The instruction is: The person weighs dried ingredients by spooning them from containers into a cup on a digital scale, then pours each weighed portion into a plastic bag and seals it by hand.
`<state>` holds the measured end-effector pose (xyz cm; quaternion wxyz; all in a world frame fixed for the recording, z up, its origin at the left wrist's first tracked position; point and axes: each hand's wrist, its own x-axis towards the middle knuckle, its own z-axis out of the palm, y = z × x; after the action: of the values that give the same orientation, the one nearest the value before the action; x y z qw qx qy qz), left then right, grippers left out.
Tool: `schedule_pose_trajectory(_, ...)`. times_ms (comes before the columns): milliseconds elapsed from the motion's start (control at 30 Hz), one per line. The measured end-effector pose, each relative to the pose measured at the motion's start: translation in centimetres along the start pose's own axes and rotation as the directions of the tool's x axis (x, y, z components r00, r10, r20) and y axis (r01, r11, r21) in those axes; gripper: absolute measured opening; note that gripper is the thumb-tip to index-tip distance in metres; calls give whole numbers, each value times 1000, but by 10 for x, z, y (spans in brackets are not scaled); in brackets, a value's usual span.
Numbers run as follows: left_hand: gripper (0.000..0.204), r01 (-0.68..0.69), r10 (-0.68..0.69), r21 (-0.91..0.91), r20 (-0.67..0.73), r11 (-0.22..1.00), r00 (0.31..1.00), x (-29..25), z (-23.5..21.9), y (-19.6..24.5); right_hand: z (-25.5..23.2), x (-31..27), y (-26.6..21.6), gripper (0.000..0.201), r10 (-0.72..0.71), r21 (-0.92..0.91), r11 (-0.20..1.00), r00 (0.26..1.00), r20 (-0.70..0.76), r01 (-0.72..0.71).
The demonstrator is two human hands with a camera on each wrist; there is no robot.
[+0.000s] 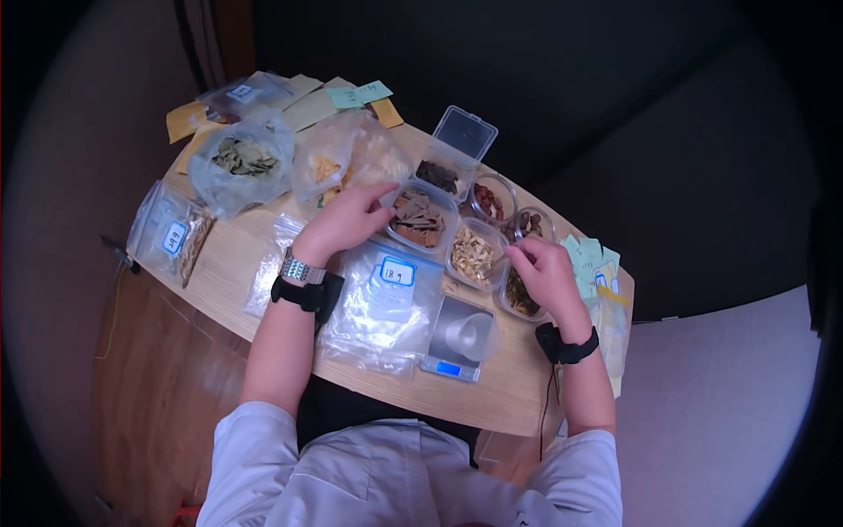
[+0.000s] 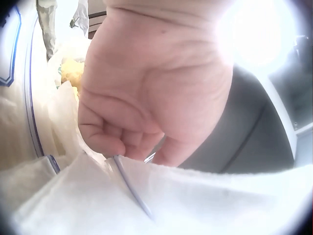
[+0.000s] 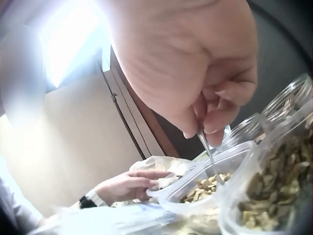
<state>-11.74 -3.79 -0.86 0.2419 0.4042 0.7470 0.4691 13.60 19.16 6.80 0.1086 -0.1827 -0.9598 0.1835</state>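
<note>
My right hand (image 1: 549,274) pinches a slim shiny metal utensil (image 3: 210,159) between thumb and fingers. Its lower end dips into pale dried slices (image 3: 200,190) in a clear plastic tub (image 1: 453,263); whether it is a spoon or tweezers I cannot tell. My left hand (image 1: 347,220) lies at the left rim of another tub (image 1: 450,209), which holds brown bark-like pieces (image 1: 417,220). In the head view its index finger reaches along the rim, with the thumb apart from it. In the left wrist view its fingertips are partly hidden by a plastic bag (image 2: 195,196).
Tubs of dark pieces (image 1: 437,178) and greenish-brown slices (image 3: 274,191) stand alongside, near round jars of reddish dried fruit (image 1: 488,200). A digital scale (image 1: 457,338) lies in front, beside zip bags labelled "18 g" (image 1: 397,271). Bags of leaves (image 1: 246,158) and yellowish pieces (image 1: 327,169) stand left.
</note>
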Motion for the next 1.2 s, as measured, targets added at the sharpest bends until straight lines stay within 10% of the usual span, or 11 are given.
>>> schedule_pose_trajectory(467,54,-4,4,-3,24,1000,1000,2,0,-3,31,82,-33,27,-89,298,943,973,-212,151)
schedule_pose_trajectory(767,52,-3,4,-54,23,999,1000,4,2,-6,72,99,-6,32,145,596,754,955,258,-276)
schedule_pose_trajectory(1200,51,22,-20,-105,19,994,1000,5,3,-7,68,98,-19,29,155,606,692,901,406,-392)
